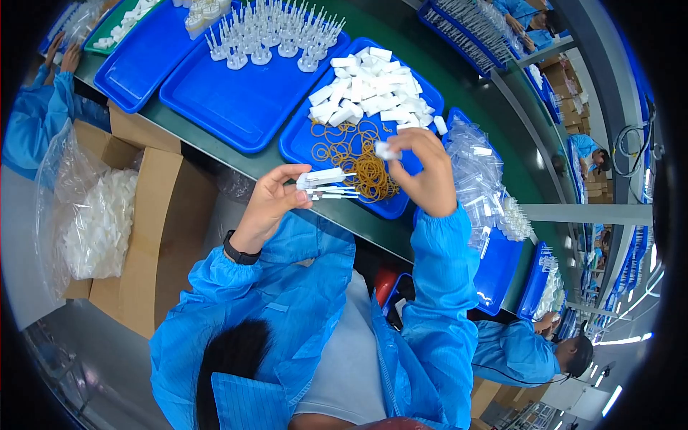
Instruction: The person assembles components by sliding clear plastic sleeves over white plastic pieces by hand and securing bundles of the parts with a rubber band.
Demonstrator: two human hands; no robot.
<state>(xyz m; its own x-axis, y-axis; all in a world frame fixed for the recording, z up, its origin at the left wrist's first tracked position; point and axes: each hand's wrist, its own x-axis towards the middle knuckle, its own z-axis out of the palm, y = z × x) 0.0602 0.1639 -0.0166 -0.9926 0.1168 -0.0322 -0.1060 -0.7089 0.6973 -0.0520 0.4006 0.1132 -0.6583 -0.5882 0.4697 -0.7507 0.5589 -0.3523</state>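
Observation:
My left hand (269, 201), with a black band at the wrist, grips a clear-and-white plastic part (322, 177) by its base. Several thin white prongs point right from it, and a white sleeve-like piece sits along the upper one. Over the tray of orange rubber bands (373, 175), my right hand (430, 168) pinches a small white plastic piece (387, 150). The two hands are apart. Just beyond them, white rectangular pieces (373, 86) lie heaped in the far half of the same blue tray (295, 136).
Left of that tray, another blue tray (215, 107) bears upright pronged parts (276, 32). Clear plastic pieces (473, 165) are piled on the right. An open cardboard box (161, 229) with bagged white parts stands at left. Co-workers in blue sit at left and right (512, 351).

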